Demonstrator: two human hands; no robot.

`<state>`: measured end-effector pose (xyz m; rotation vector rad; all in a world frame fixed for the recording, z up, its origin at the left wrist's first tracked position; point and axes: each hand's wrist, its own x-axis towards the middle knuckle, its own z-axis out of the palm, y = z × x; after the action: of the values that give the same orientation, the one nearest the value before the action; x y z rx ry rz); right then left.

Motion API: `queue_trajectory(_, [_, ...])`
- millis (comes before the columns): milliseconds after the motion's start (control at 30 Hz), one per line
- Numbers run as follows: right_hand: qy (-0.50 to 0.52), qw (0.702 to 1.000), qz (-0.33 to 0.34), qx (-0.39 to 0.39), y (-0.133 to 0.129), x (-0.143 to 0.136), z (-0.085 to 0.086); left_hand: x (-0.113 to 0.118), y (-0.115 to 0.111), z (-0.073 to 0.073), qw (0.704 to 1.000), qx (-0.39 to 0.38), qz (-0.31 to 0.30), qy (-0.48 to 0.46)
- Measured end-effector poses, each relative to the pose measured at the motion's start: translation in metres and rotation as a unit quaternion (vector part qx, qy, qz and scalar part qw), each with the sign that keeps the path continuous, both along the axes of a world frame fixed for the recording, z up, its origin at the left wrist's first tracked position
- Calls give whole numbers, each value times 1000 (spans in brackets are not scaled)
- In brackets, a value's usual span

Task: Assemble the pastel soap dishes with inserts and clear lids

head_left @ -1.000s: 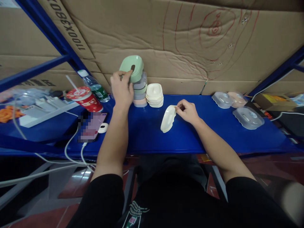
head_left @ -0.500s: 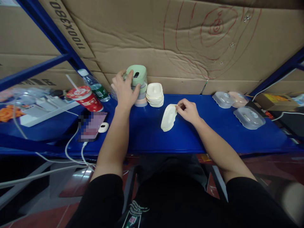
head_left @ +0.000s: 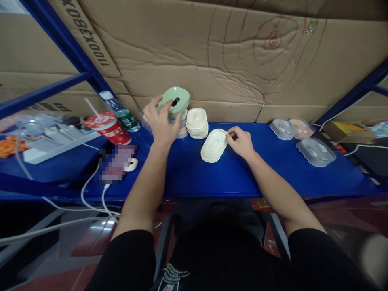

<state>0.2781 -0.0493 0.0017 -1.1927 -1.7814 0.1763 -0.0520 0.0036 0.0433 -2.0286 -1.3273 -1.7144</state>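
My left hand (head_left: 160, 123) grips the pale green lid (head_left: 182, 95) from its left side, fingers on top and thumb low at the front. This lid sits tilted above a stack of pastel pieces (head_left: 183, 132), partly hidden by the hand. My right hand (head_left: 241, 141) pinches the upper right edge of a cream oval lid (head_left: 214, 146), whose hollow side shows, over the blue table (head_left: 188, 173). Just right of the green lid stands a pile of cream square lids (head_left: 197, 123).
On the left are a red cup (head_left: 113, 128), a water bottle (head_left: 124, 117), a phone (head_left: 117, 163) with cables, and a white power strip (head_left: 54, 147). Clear lids (head_left: 315, 151) and a peach one (head_left: 301, 128) lie at right, before a cardboard wall (head_left: 182, 48).
The green lid has tilted and shifted slightly right with my left hand. In my right hand, the cream oval lid has turned so its hollow side faces up more.
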Motion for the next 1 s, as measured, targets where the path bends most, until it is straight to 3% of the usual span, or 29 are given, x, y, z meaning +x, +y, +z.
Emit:
queue_trajectory(133, [41,997,-64,4,3,5,4,30,-20,-4,983,26,-147,105])
queue_trajectory(200, [66,993,-103,-1,6,11,7,52,-33,-8,949,44,-230,211])
queue_trajectory(267, [89,987,-134,-10,8,18,10,71,-43,-12,915,60,-262,301])
queue_trajectory(400, [129,978,-160,-37,11,26,15,85,-45,-21,880,59,-237,408])
queue_trajectory(667, [144,979,-130,-57,10,23,16,75,-22,-35,898,27,-208,388])
queue_trajectory(833, [158,984,-73,-26,10,19,9,70,-21,-38,929,15,-189,317])
queue_trajectory(1000, [61,998,-15,-7,7,10,1,70,-10,-41,969,25,-90,227])
